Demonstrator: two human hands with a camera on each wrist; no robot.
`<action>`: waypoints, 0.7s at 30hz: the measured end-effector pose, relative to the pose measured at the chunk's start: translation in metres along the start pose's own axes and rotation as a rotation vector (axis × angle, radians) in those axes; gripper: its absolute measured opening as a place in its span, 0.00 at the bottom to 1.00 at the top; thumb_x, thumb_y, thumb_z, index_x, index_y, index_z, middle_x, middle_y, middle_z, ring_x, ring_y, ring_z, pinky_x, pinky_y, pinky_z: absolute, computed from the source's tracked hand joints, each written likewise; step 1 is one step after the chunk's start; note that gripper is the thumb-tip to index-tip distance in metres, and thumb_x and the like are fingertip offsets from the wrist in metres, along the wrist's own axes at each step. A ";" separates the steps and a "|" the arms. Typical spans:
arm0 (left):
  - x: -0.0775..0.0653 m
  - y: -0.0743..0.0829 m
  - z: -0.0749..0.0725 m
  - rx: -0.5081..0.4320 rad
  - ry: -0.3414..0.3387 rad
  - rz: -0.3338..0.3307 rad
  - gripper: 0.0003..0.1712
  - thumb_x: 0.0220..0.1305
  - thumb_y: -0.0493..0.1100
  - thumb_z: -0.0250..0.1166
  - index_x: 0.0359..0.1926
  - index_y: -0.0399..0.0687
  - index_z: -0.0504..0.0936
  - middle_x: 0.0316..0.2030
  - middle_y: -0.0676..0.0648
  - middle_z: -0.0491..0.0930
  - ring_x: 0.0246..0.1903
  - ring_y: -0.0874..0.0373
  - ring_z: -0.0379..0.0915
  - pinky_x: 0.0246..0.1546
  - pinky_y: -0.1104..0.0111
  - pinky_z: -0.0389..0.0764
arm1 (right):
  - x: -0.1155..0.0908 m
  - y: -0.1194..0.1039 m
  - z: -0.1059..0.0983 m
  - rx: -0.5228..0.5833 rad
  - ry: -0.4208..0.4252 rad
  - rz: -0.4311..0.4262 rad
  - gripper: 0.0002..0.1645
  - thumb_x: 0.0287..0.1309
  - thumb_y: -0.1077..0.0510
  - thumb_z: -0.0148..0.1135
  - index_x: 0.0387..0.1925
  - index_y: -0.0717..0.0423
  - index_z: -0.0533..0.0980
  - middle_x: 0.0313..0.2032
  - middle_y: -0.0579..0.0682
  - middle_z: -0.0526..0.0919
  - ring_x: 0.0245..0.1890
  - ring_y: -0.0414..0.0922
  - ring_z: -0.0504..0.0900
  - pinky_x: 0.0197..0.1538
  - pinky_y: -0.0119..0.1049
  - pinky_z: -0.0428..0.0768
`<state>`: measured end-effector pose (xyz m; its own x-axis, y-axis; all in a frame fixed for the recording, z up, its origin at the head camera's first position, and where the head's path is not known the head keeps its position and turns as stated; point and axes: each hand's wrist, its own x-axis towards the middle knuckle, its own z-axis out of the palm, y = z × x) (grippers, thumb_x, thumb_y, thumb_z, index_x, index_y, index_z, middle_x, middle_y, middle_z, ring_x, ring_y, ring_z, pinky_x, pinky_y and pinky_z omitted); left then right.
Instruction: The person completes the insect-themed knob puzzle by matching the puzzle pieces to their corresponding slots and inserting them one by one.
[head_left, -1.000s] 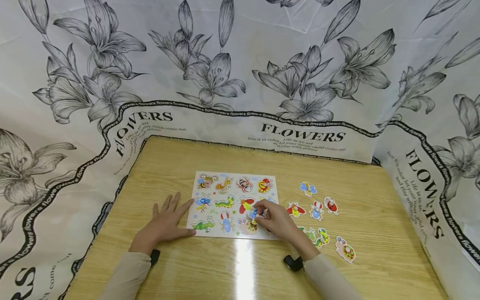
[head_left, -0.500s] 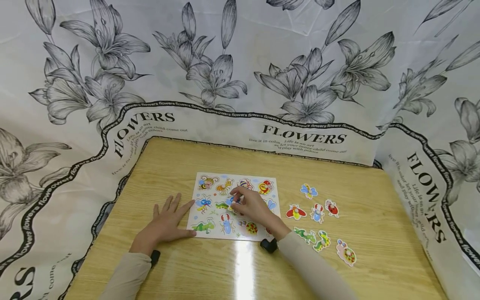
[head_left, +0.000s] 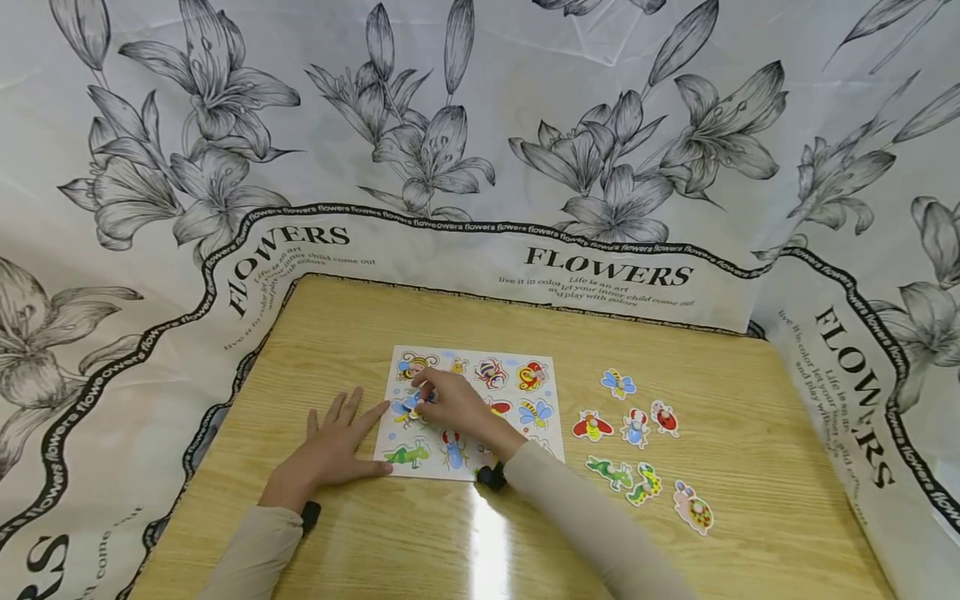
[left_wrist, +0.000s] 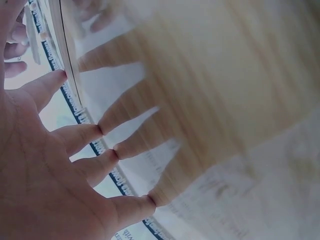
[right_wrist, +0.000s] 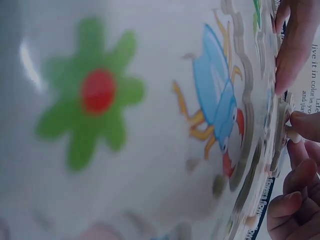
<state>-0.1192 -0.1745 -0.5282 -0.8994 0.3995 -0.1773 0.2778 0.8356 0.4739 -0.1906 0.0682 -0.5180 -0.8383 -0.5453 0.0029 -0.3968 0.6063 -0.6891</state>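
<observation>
A white insect puzzle board (head_left: 556, 417) lies on the wooden table. My right hand (head_left: 461, 408) pinches a blue insect puzzle piece (head_left: 412, 412) over the board's left side, at the middle row. In the right wrist view, thumb and finger grip the small pale knob (right_wrist: 294, 134) of that piece, which sits at or just above the board; I cannot tell whether it is seated. My left hand (head_left: 333, 450) rests with spread fingers at the board's left edge, its index finger and thumb touching that edge. The left wrist view shows the same spread fingers (left_wrist: 80, 137) on the tabletop.
Several loose knobbed pieces lie right of the board: a blue-winged fly (head_left: 618, 383), a red-winged bug (head_left: 592, 424), a beetle (head_left: 635, 427), a ladybug (head_left: 664, 417), a grasshopper (head_left: 611, 472), a caterpillar (head_left: 645, 483) and a pink spotted bug (head_left: 693, 507). A flower-printed cloth (head_left: 450, 175) surrounds the table.
My right hand has carried the blue insect piece leftward across the board, from its right half to the left side of the middle row. My left hand has stayed in place.
</observation>
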 end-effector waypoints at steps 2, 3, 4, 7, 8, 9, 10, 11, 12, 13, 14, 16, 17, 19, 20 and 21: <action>0.000 0.000 0.000 0.005 0.002 0.000 0.58 0.53 0.73 0.69 0.78 0.56 0.57 0.77 0.31 0.41 0.74 0.29 0.33 0.59 0.24 0.35 | 0.004 -0.003 0.003 -0.021 -0.007 -0.006 0.21 0.60 0.59 0.70 0.55 0.54 0.78 0.36 0.41 0.83 0.30 0.35 0.78 0.36 0.31 0.76; 0.000 0.000 0.000 0.005 0.002 0.000 0.58 0.53 0.73 0.69 0.78 0.56 0.58 0.77 0.31 0.41 0.74 0.29 0.33 0.59 0.24 0.35 | 0.006 -0.004 0.004 -0.030 -0.010 -0.009 0.21 0.60 0.59 0.70 0.54 0.54 0.78 0.35 0.41 0.83 0.31 0.35 0.78 0.36 0.31 0.76; 0.000 0.001 0.000 0.006 0.002 -0.001 0.58 0.53 0.73 0.69 0.78 0.57 0.58 0.77 0.31 0.41 0.74 0.29 0.33 0.59 0.24 0.35 | 0.007 -0.004 0.005 -0.040 -0.010 -0.012 0.21 0.59 0.59 0.70 0.54 0.54 0.78 0.35 0.41 0.83 0.31 0.35 0.78 0.37 0.31 0.76; 0.000 0.000 0.001 0.004 -0.003 -0.003 0.58 0.53 0.74 0.68 0.79 0.57 0.57 0.77 0.31 0.40 0.74 0.29 0.32 0.59 0.24 0.34 | 0.011 -0.007 0.008 -0.062 -0.008 -0.021 0.20 0.58 0.60 0.70 0.52 0.54 0.79 0.34 0.41 0.83 0.32 0.35 0.78 0.38 0.30 0.76; 0.001 0.000 0.001 0.001 -0.003 0.000 0.58 0.53 0.74 0.68 0.79 0.57 0.57 0.77 0.31 0.40 0.74 0.29 0.32 0.59 0.24 0.34 | 0.011 -0.007 0.008 -0.068 -0.007 -0.024 0.20 0.58 0.60 0.71 0.52 0.54 0.79 0.34 0.41 0.83 0.32 0.35 0.78 0.38 0.31 0.77; 0.001 -0.001 0.001 0.000 -0.004 -0.001 0.59 0.53 0.74 0.68 0.79 0.58 0.56 0.77 0.32 0.40 0.74 0.30 0.31 0.60 0.24 0.34 | 0.012 -0.008 0.009 -0.074 -0.007 -0.024 0.19 0.57 0.60 0.71 0.52 0.54 0.79 0.34 0.41 0.83 0.32 0.36 0.78 0.38 0.31 0.77; 0.001 -0.001 0.002 -0.001 -0.006 -0.002 0.59 0.53 0.74 0.68 0.79 0.58 0.56 0.77 0.32 0.39 0.74 0.30 0.31 0.60 0.24 0.34 | 0.013 -0.008 0.009 -0.079 -0.009 -0.023 0.19 0.57 0.60 0.71 0.51 0.54 0.79 0.34 0.41 0.83 0.32 0.35 0.78 0.39 0.31 0.77; 0.002 -0.002 0.002 -0.002 -0.006 -0.002 0.59 0.53 0.74 0.68 0.79 0.58 0.56 0.77 0.32 0.39 0.74 0.30 0.31 0.60 0.24 0.34 | 0.013 -0.008 0.010 -0.084 -0.011 -0.021 0.19 0.57 0.60 0.71 0.51 0.53 0.79 0.34 0.41 0.83 0.32 0.35 0.78 0.39 0.31 0.77; 0.002 -0.002 0.003 -0.004 -0.003 0.000 0.59 0.53 0.74 0.68 0.79 0.58 0.56 0.77 0.32 0.39 0.74 0.30 0.31 0.60 0.24 0.34 | 0.014 -0.008 0.010 -0.088 -0.015 -0.015 0.19 0.58 0.60 0.71 0.51 0.53 0.79 0.34 0.41 0.83 0.32 0.35 0.78 0.39 0.31 0.77; 0.002 -0.002 0.003 -0.006 0.000 0.001 0.59 0.53 0.74 0.68 0.79 0.58 0.57 0.77 0.32 0.39 0.74 0.30 0.31 0.59 0.24 0.34 | 0.015 -0.008 0.011 -0.092 -0.020 -0.009 0.19 0.58 0.60 0.71 0.51 0.53 0.79 0.34 0.41 0.83 0.32 0.36 0.78 0.38 0.31 0.77; 0.002 -0.003 0.003 -0.002 0.000 0.000 0.59 0.53 0.74 0.68 0.79 0.58 0.56 0.77 0.32 0.39 0.74 0.30 0.31 0.59 0.24 0.34 | 0.015 -0.008 0.012 -0.096 -0.026 -0.001 0.19 0.58 0.59 0.71 0.52 0.53 0.78 0.34 0.41 0.83 0.32 0.35 0.78 0.38 0.31 0.77; 0.002 -0.003 0.003 0.001 -0.001 -0.002 0.59 0.53 0.74 0.68 0.79 0.58 0.56 0.77 0.32 0.39 0.74 0.30 0.31 0.60 0.24 0.34 | 0.016 -0.008 0.012 -0.100 -0.037 0.013 0.19 0.59 0.59 0.70 0.52 0.52 0.78 0.34 0.41 0.82 0.31 0.35 0.78 0.37 0.31 0.76; 0.002 -0.003 0.003 0.001 0.000 -0.001 0.59 0.53 0.74 0.68 0.79 0.58 0.56 0.77 0.32 0.39 0.74 0.30 0.31 0.59 0.24 0.34 | 0.016 -0.009 0.012 -0.098 -0.042 0.018 0.19 0.59 0.59 0.70 0.53 0.52 0.78 0.35 0.42 0.83 0.31 0.35 0.78 0.36 0.30 0.76; 0.002 -0.002 0.002 0.002 -0.002 -0.003 0.59 0.53 0.74 0.68 0.79 0.58 0.56 0.77 0.32 0.39 0.74 0.30 0.31 0.59 0.24 0.34 | 0.017 -0.011 0.012 -0.095 -0.050 0.024 0.20 0.59 0.59 0.70 0.53 0.52 0.78 0.35 0.42 0.83 0.30 0.35 0.78 0.35 0.30 0.76; 0.002 -0.002 0.002 0.003 -0.005 -0.005 0.59 0.53 0.74 0.68 0.79 0.58 0.56 0.77 0.32 0.39 0.74 0.30 0.31 0.60 0.24 0.34 | 0.017 -0.012 0.012 -0.092 -0.054 0.027 0.20 0.60 0.59 0.69 0.53 0.53 0.78 0.35 0.43 0.83 0.30 0.35 0.78 0.34 0.30 0.76; 0.001 -0.002 0.002 0.001 -0.005 -0.005 0.59 0.53 0.74 0.68 0.79 0.58 0.56 0.77 0.32 0.39 0.74 0.30 0.31 0.60 0.24 0.34 | 0.017 -0.014 0.012 -0.091 -0.056 0.029 0.20 0.60 0.59 0.69 0.53 0.53 0.78 0.35 0.43 0.82 0.30 0.36 0.78 0.34 0.30 0.76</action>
<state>-0.1204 -0.1749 -0.5314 -0.8990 0.3975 -0.1837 0.2739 0.8377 0.4725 -0.1945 0.0438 -0.5177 -0.8284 -0.5571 -0.0583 -0.4073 0.6706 -0.6200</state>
